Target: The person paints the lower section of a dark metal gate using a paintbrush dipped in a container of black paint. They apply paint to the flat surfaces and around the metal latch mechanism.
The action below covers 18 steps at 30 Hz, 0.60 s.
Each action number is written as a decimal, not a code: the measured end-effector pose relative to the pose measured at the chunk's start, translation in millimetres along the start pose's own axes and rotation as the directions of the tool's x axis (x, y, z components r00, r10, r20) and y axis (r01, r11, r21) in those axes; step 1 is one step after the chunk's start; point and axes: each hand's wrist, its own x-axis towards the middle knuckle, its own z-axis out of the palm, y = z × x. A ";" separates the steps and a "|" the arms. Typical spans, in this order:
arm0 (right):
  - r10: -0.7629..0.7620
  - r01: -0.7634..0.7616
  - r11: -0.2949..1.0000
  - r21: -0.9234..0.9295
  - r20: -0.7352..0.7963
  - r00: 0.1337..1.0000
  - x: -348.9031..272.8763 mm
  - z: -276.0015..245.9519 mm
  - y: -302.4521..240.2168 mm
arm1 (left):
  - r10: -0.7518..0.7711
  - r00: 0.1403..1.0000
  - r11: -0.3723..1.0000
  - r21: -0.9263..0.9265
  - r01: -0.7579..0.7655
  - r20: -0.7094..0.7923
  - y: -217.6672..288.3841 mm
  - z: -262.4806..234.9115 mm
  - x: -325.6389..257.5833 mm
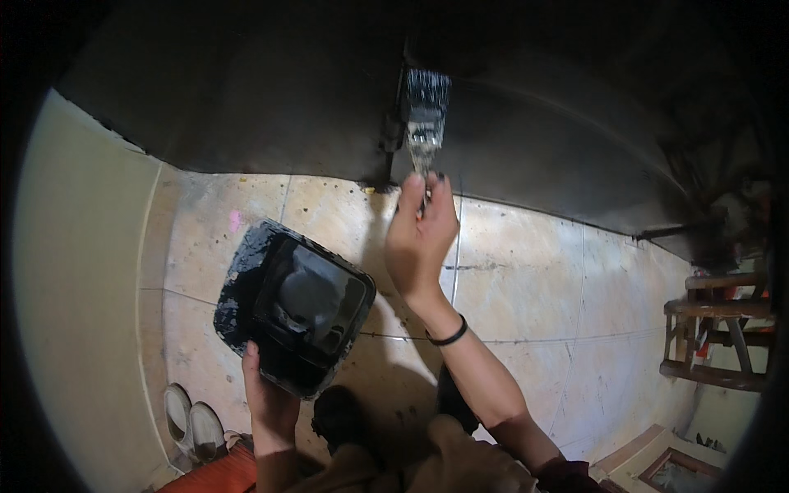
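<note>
My right hand (423,234) is closed round the handle of a flat paintbrush (425,123). Dark paint coats its bristles, which point up and away from me against or just in front of a black door-like panel (526,148); whether they touch I cannot tell. At the lower left my left hand (271,403) grips the near rim of a black square paint tray (246,279), thumb over the edge. Dark, glossy paint lies in the tray, and its walls are smeared with it. The fingers underneath are hidden.
A vertical hinge-like rod (393,135) runs down the panel beside the brush. Paint-spotted beige floor tiles (518,271) lie below. A pale wall (82,246) stands left, with light shoes (193,423) at its foot. A wooden chair or rack (715,308) is at right.
</note>
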 end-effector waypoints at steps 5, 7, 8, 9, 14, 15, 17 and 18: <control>0.090 -0.089 0.988 -0.122 0.007 0.996 -5.2 -7.9 20.0 | 0.022 1.000 0.999 0.046 -0.023 0.008 -1.0 1.0 4.9; 0.178 -0.177 0.968 -0.178 -0.006 0.984 -14.4 -29.9 34.2 | 0.021 0.997 0.999 0.025 -0.023 0.069 -0.3 -4.1 3.7; 0.143 -0.149 0.976 -0.161 -0.045 0.989 -16.7 -39.8 44.9 | 0.018 0.995 1.000 0.015 -0.020 0.097 0.3 -6.0 4.0; 0.115 -0.128 0.979 -0.158 -0.088 0.989 -15.3 -51.1 44.3 | 0.027 0.996 0.999 0.029 -0.029 0.082 -0.6 -6.6 3.7; 0.110 -0.115 0.992 -0.045 -0.101 0.989 26.6 -92.4 57.9 | 0.000 0.999 0.999 0.048 -0.002 0.050 -6.7 -6.3 4.0; 0.122 -0.139 0.978 -0.158 -0.111 0.986 20.8 -97.5 67.1 | -0.001 0.999 0.999 0.038 -0.001 0.044 -6.4 -6.2 4.7; 0.143 -0.181 0.914 -0.364 -0.130 0.981 -3.6 -104.6 80.9 | 0.015 0.999 1.000 0.024 -0.016 0.047 -5.0 -5.3 5.1; 0.140 -0.170 0.962 -0.214 -0.148 0.979 -14.0 -104.1 81.6 | 0.018 0.999 1.000 0.021 -0.019 0.034 -4.9 -7.1 3.2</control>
